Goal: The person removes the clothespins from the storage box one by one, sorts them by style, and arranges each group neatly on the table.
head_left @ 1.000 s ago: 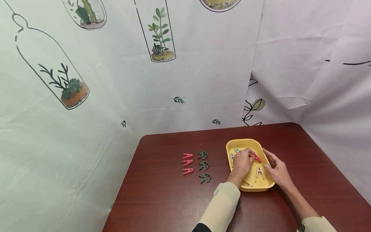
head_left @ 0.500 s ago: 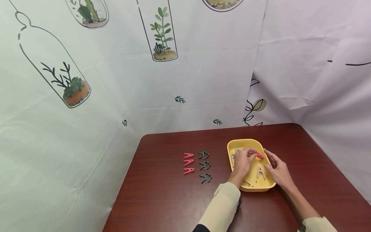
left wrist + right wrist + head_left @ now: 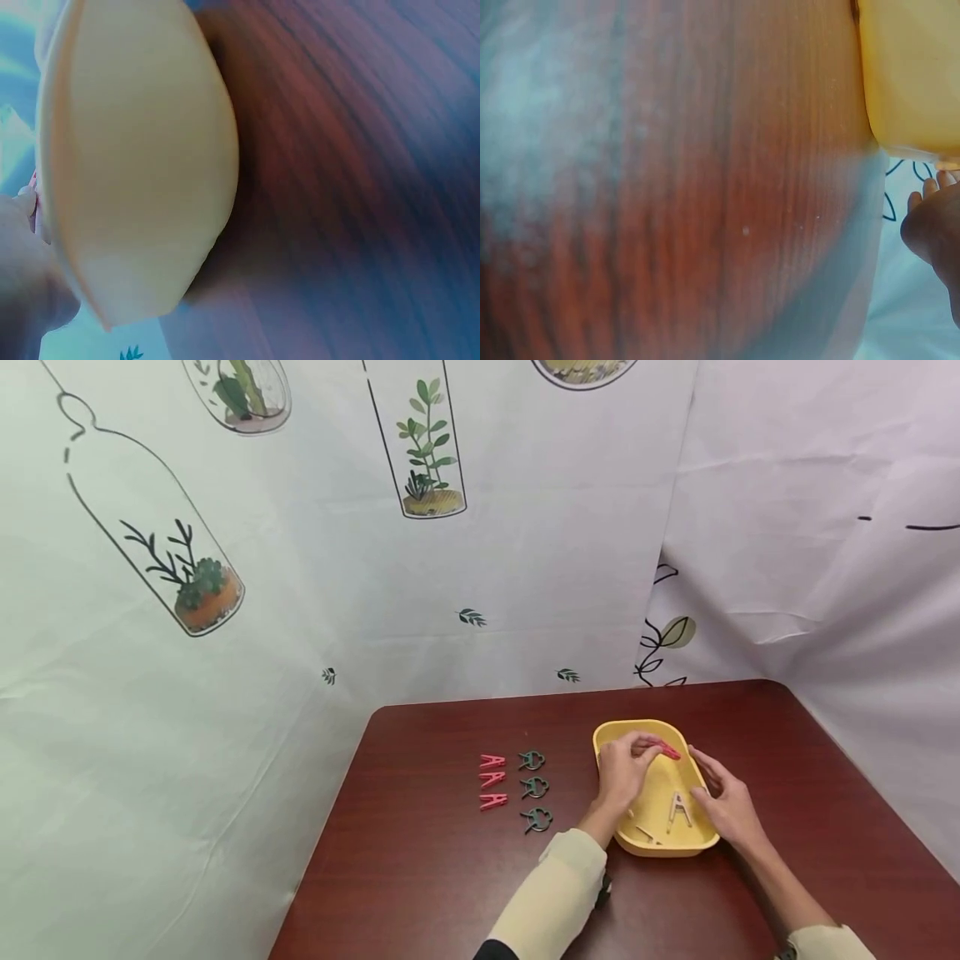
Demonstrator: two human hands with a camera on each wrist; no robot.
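Over a yellow tray [image 3: 663, 852], my left hand [image 3: 621, 770] pinches a red clothespin [image 3: 670, 750] between thumb and fingers. My right hand [image 3: 729, 807] rests at the tray's right rim, thumb and fingers spread along it. Inside the tray lie a whitish clothespin [image 3: 678, 810] and another pale piece [image 3: 647, 834] near the front; the left hand covers part of the far left side. From the left wrist, the tray's outer wall [image 3: 150, 150] fills much of the view. The right wrist view shows the tray's corner [image 3: 915, 75] and fingers [image 3: 930, 186] beside it.
Left of the tray, three red clothespins [image 3: 492, 778] stand in a column beside three dark green round clips [image 3: 535, 787]. All lie on the brown tabletop [image 3: 420, 877]. A printed cloth [image 3: 525, 568] hangs behind the table.
The left hand has lifted slightly and drawn back left with the red clothespin. The right hand stays at the tray's rim. The whole view has shifted a little.
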